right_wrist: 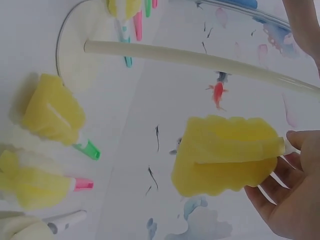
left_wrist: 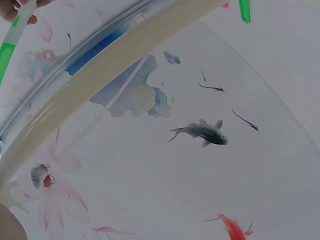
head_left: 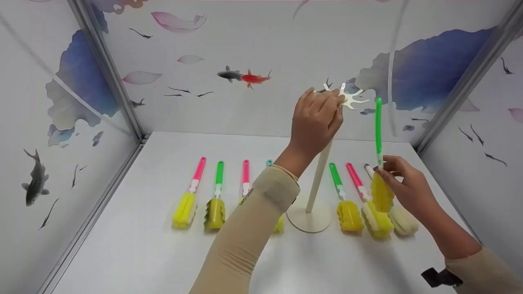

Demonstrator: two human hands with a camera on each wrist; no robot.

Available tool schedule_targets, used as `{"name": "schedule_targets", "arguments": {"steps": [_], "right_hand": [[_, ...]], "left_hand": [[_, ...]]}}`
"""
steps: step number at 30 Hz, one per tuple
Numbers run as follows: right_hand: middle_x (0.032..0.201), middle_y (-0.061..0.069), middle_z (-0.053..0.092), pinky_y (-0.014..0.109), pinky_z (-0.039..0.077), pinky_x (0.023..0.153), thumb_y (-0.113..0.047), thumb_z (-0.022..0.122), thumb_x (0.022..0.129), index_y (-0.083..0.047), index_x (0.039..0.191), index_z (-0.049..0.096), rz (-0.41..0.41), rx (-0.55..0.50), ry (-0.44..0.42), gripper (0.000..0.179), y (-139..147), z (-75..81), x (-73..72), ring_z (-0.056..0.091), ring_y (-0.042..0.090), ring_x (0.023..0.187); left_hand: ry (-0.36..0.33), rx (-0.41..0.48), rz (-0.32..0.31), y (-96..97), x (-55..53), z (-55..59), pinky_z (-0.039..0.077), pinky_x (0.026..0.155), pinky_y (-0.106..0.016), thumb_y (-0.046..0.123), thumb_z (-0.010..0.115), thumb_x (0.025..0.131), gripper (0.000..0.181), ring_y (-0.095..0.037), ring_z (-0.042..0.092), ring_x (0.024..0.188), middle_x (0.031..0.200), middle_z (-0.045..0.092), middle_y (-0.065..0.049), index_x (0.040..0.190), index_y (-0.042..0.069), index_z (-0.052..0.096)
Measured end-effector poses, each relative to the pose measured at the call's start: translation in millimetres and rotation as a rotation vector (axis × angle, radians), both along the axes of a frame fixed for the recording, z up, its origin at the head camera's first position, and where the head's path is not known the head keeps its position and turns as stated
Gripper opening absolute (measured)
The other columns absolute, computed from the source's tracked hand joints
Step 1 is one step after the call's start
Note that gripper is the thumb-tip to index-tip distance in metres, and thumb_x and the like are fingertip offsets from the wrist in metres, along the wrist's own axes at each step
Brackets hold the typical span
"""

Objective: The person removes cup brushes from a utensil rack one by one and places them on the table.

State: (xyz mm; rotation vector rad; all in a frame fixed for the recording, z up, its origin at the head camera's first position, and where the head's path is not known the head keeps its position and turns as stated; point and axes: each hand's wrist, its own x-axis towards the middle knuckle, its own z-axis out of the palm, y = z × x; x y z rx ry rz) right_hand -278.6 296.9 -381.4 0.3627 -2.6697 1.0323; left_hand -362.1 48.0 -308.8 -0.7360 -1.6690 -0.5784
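My left hand [head_left: 314, 116] grips the top of a cream stand, beside its flat disc of forked hooks [head_left: 350, 100]. The stand's pole [head_left: 319, 175] runs down to a round base [head_left: 309, 225]; in the left wrist view the pole [left_wrist: 100, 75] crosses as a pale curve. To the right, my right hand [head_left: 410, 185] pinches a sponge cup brush by its white neck. Its green handle [head_left: 378, 126] points up and its yellow sponge head hangs down, clear of the table. The right wrist view shows that yellow sponge head [right_wrist: 230, 150] up close.
On the white table [head_left: 135, 253] several sponge brushes lie in a row, among them a pink-handled one [head_left: 186, 210] at left, a green-handled one [head_left: 350, 216] and a pale one [head_left: 402, 220] at right. Printed panels [head_left: 253, 49] enclose the back and sides. My left sleeve hides part of the row.
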Motion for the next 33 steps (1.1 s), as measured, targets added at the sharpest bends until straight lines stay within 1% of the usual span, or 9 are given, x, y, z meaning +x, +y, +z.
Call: {"name": "schedule_targets", "arguments": {"steps": [5,7,9,17,21,25,29,33], "right_hand": [[0.107,0.017,0.061,0.001,0.04,0.075,-0.021,0.055,0.101,0.001,0.13,0.052,-0.024,0.024,0.012,0.037,11,-4.6,-2.3,0.058,0.035,0.102],[0.106,0.017,0.062,0.001,0.04,0.074,-0.023,0.055,0.101,0.002,0.129,0.052,-0.034,0.028,0.001,0.038,16,-6.4,-3.2,0.058,0.035,0.101],[0.106,0.018,0.061,0.002,0.041,0.074,-0.027,0.054,0.101,0.002,0.129,0.052,-0.044,0.031,-0.029,0.04,21,-8.1,-4.4,0.058,0.034,0.1],[0.113,0.021,0.06,0.014,0.05,0.07,-0.035,0.048,0.103,0.003,0.136,0.046,-0.069,0.041,-0.204,0.05,43,-18.2,-10.8,0.056,0.032,0.093],[0.115,0.022,0.06,0.016,0.05,0.07,-0.038,0.047,0.103,0.003,0.138,0.043,-0.083,0.074,-0.247,0.054,55,-24.4,-16.5,0.056,0.032,0.095],[0.115,0.023,0.062,0.016,0.05,0.071,-0.035,0.047,0.103,0.005,0.139,0.042,-0.103,0.119,-0.266,0.054,67,-31.7,-22.1,0.058,0.032,0.095],[0.115,0.024,0.061,0.023,0.052,0.075,-0.031,0.046,0.104,0.006,0.139,0.042,-0.121,0.138,-0.29,0.051,78,-38.2,-25.6,0.058,0.032,0.095],[0.117,0.026,0.059,0.032,0.053,0.079,-0.032,0.045,0.104,0.007,0.139,0.04,-0.14,0.142,-0.318,0.052,90,-43.1,-27.6,0.057,0.032,0.094]], "left_hand": [[0.01,-0.002,0.002,-0.4,-0.3,1.1,0.032,0.111,-0.035,0.018,0.055,0.096,0.022,-0.02,0.063,0.102,0.111,0.07,-0.005,0.106,0.006,0.071],[0.014,-0.001,0.001,-0.7,-0.4,1.4,0.033,0.11,-0.035,0.018,0.055,0.096,0.022,-0.02,0.063,0.101,0.111,0.07,-0.005,0.106,0.006,0.07],[0.014,0.0,0.0,-1.0,-0.6,1.5,0.032,0.111,-0.035,0.018,0.055,0.096,0.022,-0.02,0.063,0.101,0.111,0.07,-0.005,0.106,0.006,0.07],[0.016,-0.005,-0.01,-1.8,-0.2,0.1,0.029,0.112,-0.034,0.017,0.055,0.096,0.022,-0.02,0.063,0.103,0.112,0.07,-0.006,0.106,0.006,0.07],[0.02,0.007,-0.014,-1.4,0.0,0.7,0.033,0.11,-0.036,0.016,0.055,0.095,0.021,-0.019,0.063,0.103,0.111,0.07,-0.005,0.106,0.006,0.071],[0.021,0.012,-0.014,-0.7,0.1,1.7,0.035,0.109,-0.037,0.016,0.055,0.096,0.021,-0.019,0.063,0.102,0.111,0.07,-0.005,0.105,0.006,0.071],[0.009,0.01,-0.013,-0.1,0.1,1.4,0.032,0.111,-0.035,0.017,0.055,0.096,0.022,-0.019,0.063,0.102,0.111,0.07,-0.005,0.105,0.006,0.071],[0.001,0.009,-0.01,0.3,0.3,0.8,0.031,0.111,-0.034,0.018,0.055,0.096,0.022,-0.02,0.063,0.102,0.111,0.07,-0.006,0.106,0.006,0.071]]}}
